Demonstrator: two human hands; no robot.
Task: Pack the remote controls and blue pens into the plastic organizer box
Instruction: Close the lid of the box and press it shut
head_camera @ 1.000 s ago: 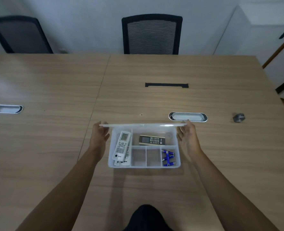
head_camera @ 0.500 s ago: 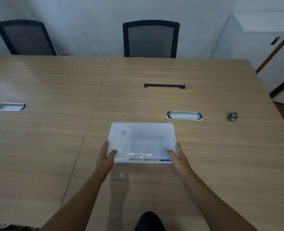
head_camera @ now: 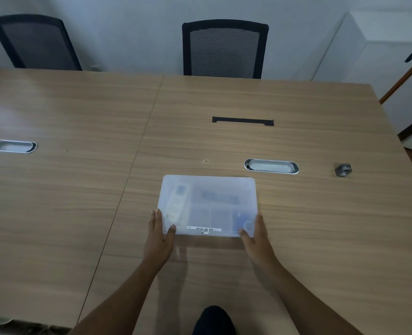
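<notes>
Translucent plastic organizer box [head_camera: 208, 204], lid closed, sits on wooden surface [head_camera: 297, 238]; our left hand [head_camera: 157, 235] and right hand [head_camera: 257, 234] grip clamped on its near corners.

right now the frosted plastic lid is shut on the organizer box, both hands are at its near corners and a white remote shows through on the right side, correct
One detail is wrong: in the head view the white remote control shows through the frosted plastic lid on the left side, not the right. The rest holds.

I see a wooden table [head_camera: 224, 141]; on it rest the closed plastic organizer box [head_camera: 208, 205] and, well right, a small grey object [head_camera: 343, 169].
</notes>
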